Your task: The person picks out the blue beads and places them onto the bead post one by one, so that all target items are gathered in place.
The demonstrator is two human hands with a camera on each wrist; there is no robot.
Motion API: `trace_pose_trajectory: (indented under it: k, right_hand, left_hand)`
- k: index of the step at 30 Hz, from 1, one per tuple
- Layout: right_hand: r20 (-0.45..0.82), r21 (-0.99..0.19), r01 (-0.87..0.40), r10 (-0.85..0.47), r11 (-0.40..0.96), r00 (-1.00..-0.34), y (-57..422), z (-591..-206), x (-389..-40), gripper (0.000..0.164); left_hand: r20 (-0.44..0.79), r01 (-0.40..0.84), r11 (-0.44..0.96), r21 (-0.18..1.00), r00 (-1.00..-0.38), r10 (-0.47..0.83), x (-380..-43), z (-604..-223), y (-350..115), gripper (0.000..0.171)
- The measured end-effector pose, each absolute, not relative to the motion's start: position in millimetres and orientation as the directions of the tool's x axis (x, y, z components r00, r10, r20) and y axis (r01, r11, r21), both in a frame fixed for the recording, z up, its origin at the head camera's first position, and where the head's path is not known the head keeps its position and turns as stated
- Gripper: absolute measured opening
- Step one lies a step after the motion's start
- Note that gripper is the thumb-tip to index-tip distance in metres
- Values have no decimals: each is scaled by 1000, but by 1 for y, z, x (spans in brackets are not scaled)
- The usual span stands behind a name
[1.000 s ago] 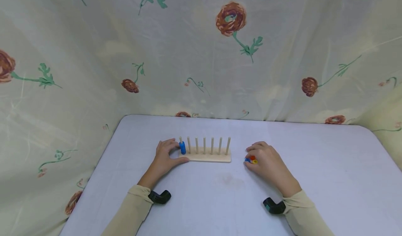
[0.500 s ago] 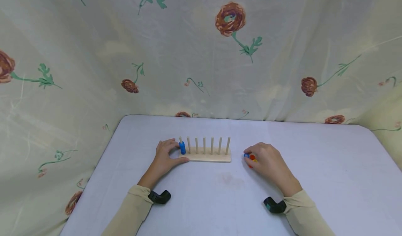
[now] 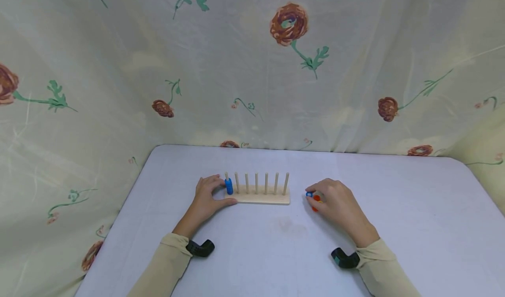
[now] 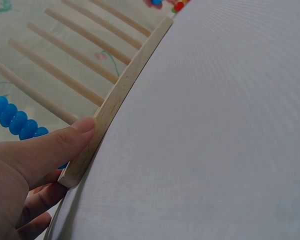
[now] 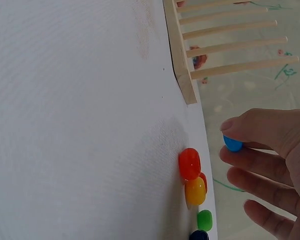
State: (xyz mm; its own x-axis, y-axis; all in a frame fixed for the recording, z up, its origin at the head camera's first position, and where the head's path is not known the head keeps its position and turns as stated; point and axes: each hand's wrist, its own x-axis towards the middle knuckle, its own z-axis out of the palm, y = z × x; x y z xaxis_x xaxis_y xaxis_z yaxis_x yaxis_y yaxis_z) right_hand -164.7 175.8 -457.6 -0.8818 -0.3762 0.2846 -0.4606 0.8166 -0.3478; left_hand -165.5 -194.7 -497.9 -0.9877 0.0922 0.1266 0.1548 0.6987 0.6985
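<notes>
A wooden peg board (image 3: 262,199) with a row of upright pegs stands on the white table. Several blue beads (image 4: 19,121) are stacked on its leftmost peg. At that end my left hand (image 3: 207,198) grips the base, thumb along the front edge and fingers behind. To the right of the board, my right hand (image 3: 333,200) pinches a single blue bead (image 5: 233,144) between thumb and index finger, raised off the table. Its other fingers are spread. Below lie loose beads: a red bead (image 5: 189,164), a yellow bead (image 5: 195,191) and a green bead (image 5: 205,220).
A dark blue bead (image 5: 199,235) lies at the bottom edge of the right wrist view. Beyond the table's (image 3: 394,191) back edge hangs a flowered curtain (image 3: 221,69). A faint stain (image 3: 289,224) marks the cloth in front of the board.
My right hand has picked a blue bead out of the loose pile and raised it slightly, uncovering a red bead beneath. The left hand and the peg board have stayed put.
</notes>
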Motion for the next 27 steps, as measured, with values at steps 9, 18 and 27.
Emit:
trace_pose_trajectory:
  k: [9,18,27]
  right_hand:
    - [300,-381,-459,-362,803,-883,174,-454,-165,24]
    - [393,-498,-473,-297,726,-870,167,-441,-166,22]
    - [528,-536,-564,-271,628,-805,143,-423,-172,20]
  left_hand:
    - [127,160,692,704,-987,98,-168,-498,-195,58]
    - [129,158,686,711,-987,94,-166,-497,-196,56]
    - [122,152,679,718,-988,92,-168,-499,-196,58]
